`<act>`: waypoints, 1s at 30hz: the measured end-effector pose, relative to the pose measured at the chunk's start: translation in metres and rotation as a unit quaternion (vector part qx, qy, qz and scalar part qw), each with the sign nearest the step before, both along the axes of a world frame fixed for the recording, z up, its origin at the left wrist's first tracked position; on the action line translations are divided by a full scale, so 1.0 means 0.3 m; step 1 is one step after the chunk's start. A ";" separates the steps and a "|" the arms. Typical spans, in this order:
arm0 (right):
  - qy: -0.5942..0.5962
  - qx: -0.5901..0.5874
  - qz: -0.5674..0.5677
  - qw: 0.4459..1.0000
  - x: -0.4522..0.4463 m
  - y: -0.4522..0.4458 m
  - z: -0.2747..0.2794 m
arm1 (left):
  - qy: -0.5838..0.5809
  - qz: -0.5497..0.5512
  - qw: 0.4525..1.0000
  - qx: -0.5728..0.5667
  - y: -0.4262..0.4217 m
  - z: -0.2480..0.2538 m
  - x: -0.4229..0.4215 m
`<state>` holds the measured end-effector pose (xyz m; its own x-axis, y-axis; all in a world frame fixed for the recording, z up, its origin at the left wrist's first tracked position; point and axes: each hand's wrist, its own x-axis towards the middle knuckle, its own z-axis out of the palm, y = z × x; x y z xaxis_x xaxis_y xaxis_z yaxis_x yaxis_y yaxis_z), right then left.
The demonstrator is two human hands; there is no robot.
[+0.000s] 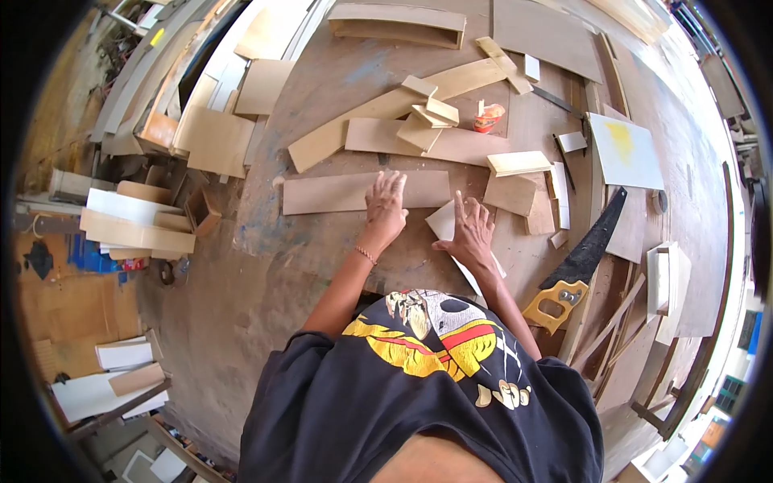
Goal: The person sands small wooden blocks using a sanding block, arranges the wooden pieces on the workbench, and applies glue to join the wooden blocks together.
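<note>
In the head view, the left hand (386,201) rests with its fingers on the face of a flat brown board (322,193), its grip open rather than closed around the wood, and the right hand (471,229) is spread with an open grip over a white piece (440,221), just beyond the board's right end. The board lies flat on the counter (318,233), its long edges running roughly side to side and its left end near the counter's left edge. Above its upper edge, a narrow strip of counter shows before a second board (366,135), which has a stack of wood blocks (431,117) on and beside it. Beyond that, a long curved plank (338,130) slants up to the right, and an open box-like frame (398,24) sits near the far side. A red and orange cup (487,121) stands to the right of the stack. Closer to the right hand, a wedge-shaped wooden block (519,164) and flat offcuts (510,193) limit the room on that side. Farther right, a handsaw (588,241) lies with its yellow handle toward the person and its blade pointing away. The widest stretch of bare surface beside the board lies below its lower edge, left of the left forearm
</note>
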<state>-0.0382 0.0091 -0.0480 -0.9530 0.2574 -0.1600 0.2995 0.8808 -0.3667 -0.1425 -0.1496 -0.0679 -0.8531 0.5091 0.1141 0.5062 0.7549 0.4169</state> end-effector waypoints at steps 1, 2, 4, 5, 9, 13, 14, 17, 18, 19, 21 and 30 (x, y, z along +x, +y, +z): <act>0.002 -0.012 -0.011 1.000 0.010 -0.008 -0.007 | -0.026 -0.015 0.999 -0.044 0.009 0.014 0.000; 0.003 -0.023 -0.026 0.999 0.024 -0.010 -0.016 | -0.052 -0.032 0.994 -0.086 0.017 0.020 -0.002; 0.026 -0.039 -0.027 0.999 0.031 0.004 -0.017 | -0.031 -0.046 0.995 -0.078 0.030 0.013 -0.017; 0.012 -0.039 -0.042 0.998 0.032 0.017 -0.009 | -0.041 -0.052 0.993 -0.098 0.036 0.013 -0.026; 0.023 -0.066 -0.091 0.993 0.032 0.117 0.010 | -0.035 -0.077 0.987 -0.135 0.048 0.021 -0.069; 0.022 -0.039 -0.121 0.992 0.043 0.174 0.041 | -0.017 -0.090 0.988 -0.126 0.037 0.013 -0.097; 0.009 -0.019 -0.123 0.992 0.044 0.180 0.040 | -0.014 -0.090 0.988 -0.125 0.033 -0.003 -0.103; 0.022 -0.017 -0.133 0.991 0.054 0.168 0.015 | 0.005 -0.114 0.985 -0.126 0.028 -0.013 -0.113; 0.030 -0.008 -0.136 0.990 0.055 0.165 0.002 | 0.009 -0.128 0.986 -0.104 0.027 0.015 -0.102; 0.032 -0.008 -0.138 0.990 0.049 0.156 0.004 | 0.013 -0.142 0.986 -0.081 0.027 0.046 -0.092; 0.165 0.040 -0.151 0.974 0.039 0.128 0.007 | 0.033 -0.157 0.986 -0.037 0.036 0.092 -0.065; 0.146 -0.552 -0.254 0.781 -0.018 0.148 0.000 | 0.103 -0.173 0.979 0.007 0.099 0.117 0.023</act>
